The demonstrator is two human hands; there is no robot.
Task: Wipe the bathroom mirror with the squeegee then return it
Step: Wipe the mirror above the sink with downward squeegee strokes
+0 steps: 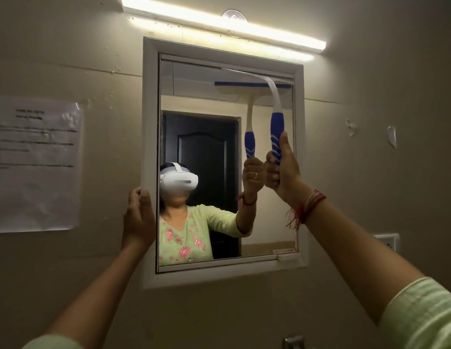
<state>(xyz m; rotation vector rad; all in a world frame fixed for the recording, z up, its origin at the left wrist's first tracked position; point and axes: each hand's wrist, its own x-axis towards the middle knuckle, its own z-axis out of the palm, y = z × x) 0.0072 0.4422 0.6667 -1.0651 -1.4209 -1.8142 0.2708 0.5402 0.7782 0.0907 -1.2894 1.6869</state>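
R hand [282,170]: your fist's wrapped tight round squeegee [276,127] handle, thumb up.
Squeegee: blade on mirror [194,81], 1 o'clock.
L hand [138,217]: fingers curl round mirror's edge, 8 o'clock.

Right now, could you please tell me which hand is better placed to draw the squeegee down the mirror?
The right. The right hand grips the squeegee by its blue handle, blade near the top of the mirror. The left hand holds the left side of the frame, away from the tool.
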